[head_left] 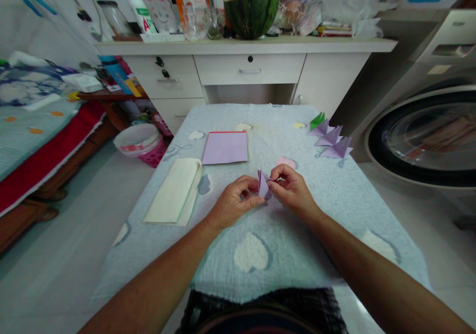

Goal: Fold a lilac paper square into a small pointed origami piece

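Note:
Between my two hands, just above the cloth-covered table, is a small folded purple paper with pointed flaps. My left hand pinches its left side and lower tip between thumb and fingers. With thumb and forefinger, my right hand grips a flap on its right side. A flat stack of square purple paper lies beyond my left hand, a red edge showing at its far side. Several finished folded paper pieces, purple and one green, stand in a row at the table's far right.
A folded cream paper or cloth lies on the table's left. Behind stands a white cabinet bearing a cut watermelon, bottles and bags. A washing machine is at right; a pink bin and a bed are at left.

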`<state>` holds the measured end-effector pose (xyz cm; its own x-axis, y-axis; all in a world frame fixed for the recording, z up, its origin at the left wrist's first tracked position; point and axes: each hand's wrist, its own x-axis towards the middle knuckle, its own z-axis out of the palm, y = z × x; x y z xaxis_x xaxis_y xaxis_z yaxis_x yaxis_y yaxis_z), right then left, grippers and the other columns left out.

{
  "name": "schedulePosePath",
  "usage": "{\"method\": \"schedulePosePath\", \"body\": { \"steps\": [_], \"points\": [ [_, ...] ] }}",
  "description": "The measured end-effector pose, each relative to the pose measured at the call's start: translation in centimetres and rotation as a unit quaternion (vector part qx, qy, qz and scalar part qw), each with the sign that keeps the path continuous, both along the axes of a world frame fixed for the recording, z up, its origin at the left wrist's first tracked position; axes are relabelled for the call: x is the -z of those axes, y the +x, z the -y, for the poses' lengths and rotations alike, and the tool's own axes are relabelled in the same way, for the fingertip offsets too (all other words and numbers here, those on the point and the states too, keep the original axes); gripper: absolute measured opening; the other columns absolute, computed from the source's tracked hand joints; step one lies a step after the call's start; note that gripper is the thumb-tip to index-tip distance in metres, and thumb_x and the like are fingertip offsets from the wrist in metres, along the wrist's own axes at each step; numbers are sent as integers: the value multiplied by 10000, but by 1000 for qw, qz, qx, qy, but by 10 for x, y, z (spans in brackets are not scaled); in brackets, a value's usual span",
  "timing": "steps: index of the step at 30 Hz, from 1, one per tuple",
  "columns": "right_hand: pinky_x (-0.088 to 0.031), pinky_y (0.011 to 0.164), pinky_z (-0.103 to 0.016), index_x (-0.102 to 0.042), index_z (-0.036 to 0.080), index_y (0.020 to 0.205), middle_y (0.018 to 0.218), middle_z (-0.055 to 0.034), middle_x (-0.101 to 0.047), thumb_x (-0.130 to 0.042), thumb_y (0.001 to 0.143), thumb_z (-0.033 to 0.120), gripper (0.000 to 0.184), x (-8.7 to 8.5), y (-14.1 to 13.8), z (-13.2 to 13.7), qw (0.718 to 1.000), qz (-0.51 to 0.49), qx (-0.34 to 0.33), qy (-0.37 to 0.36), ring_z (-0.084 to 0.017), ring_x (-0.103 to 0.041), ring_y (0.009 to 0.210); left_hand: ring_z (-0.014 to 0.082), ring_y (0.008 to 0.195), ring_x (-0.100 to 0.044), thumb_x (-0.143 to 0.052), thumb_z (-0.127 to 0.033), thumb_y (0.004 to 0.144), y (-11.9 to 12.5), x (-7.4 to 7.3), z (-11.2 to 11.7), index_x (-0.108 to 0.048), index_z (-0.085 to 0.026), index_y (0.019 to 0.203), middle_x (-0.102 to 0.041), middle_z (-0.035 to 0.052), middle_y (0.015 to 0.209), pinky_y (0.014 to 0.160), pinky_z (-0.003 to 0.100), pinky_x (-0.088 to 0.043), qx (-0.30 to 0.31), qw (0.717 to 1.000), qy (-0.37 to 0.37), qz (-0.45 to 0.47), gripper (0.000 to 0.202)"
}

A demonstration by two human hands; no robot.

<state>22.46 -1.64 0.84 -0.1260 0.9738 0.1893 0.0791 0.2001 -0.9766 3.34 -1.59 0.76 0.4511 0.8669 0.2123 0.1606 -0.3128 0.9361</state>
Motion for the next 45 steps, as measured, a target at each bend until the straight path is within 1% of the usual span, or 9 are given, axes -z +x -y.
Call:
{"method": "schedulePosePath", "body": {
  "steps": [4, 8, 11, 15, 21, 29, 35, 39, 45],
  "points": [
    [-376, 568, -251, -517, 211, 819, 701, 34, -494, -647, 803, 311, 164, -1, 1, 0, 999, 31, 4, 30, -112, -471, 607, 156, 802, -595, -662, -344, 836, -1, 6, 1, -652, -169, 967, -651, 27, 866, 761, 289, -463, -12, 998, -56, 11, 219],
    [-399, 622, -265, -572, 194, 821, 721, 12, -518, -605, 835, 292, 104, -3, 1, 1, 994, 91, 0, 67, -127, -499, 661, 163, 831, -622, -651, -350, 845, 0, 12, -1, -647, -159, 995, -681, 46, 922, 787, 291, -484, -9, 990, -113, 85, 243],
    [-405, 613, -261, -592, 184, 860, 751, 0, -553, -591, 847, 295, 112, -3, 1, 3, 992, 111, -8, 52, -130, -514, 667, 155, 824, -630, -666, -342, 835, 2, 13, -2, -647, -151, 985, -691, 50, 936, 779, 275, -493, -8, 983, -141, 117, 244],
    [-404, 565, -247, -602, 178, 909, 739, 3, -580, -575, 860, 314, 147, -2, 1, 4, 995, 99, -31, 10, -120, -514, 611, 139, 798, -626, -683, -331, 823, 3, 12, -2, -647, -146, 951, -689, 35, 890, 761, 253, -492, -13, 982, -147, 122, 228],
    [-367, 514, -228, -581, 184, 847, 680, 24, -537, -579, 837, 308, 125, -3, -2, 5, 996, 86, -29, 6, -105, -475, 560, 121, 745, -599, -698, -331, 814, 2, 10, -1, -632, -144, 894, -655, 15, 816, 703, 227, -471, -20, 984, -138, 109, 214],
    [-327, 498, -219, -560, 186, 832, 649, 41, -493, -555, 816, 247, 63, -3, -4, 7, 993, 113, -3, 27, -92, -419, 537, 139, 827, -622, -724, -309, 793, 0, 11, 0, -618, -149, 951, -670, 39, 895, 792, 256, -474, 28, 977, -158, 137, 248],
    [-390, 540, -229, -559, 193, 865, 704, 18, -548, -563, 819, 274, 94, -2, -5, 8, 998, 62, -25, -4, -113, -496, 592, 135, 796, -622, -722, -315, 781, 0, 6, 0, -611, -141, 972, -672, 42, 880, 731, 237, -474, 36, 966, -197, 164, 282],
    [-386, 527, -224, -556, 197, 865, 687, 26, -538, -539, 854, 273, 79, -1, -6, 10, 997, 56, -41, -18, -106, -484, 575, 149, 811, -620, -722, -347, 774, 1, 7, 1, -605, -149, 979, -664, 36, 886, 743, 257, -480, 26, 972, -186, 141, 309],
    [-389, 530, -222, -559, 188, 873, 699, 20, -556, -592, 830, 292, 117, -1, -11, 11, 996, 47, -65, -35, -105, -497, 589, 116, 622, -514, -638, -403, 821, 2, 16, -2, -575, -161, 781, -544, -24, 677, 572, 227, -399, -76, 992, -100, 10, 254]
  ]
}}
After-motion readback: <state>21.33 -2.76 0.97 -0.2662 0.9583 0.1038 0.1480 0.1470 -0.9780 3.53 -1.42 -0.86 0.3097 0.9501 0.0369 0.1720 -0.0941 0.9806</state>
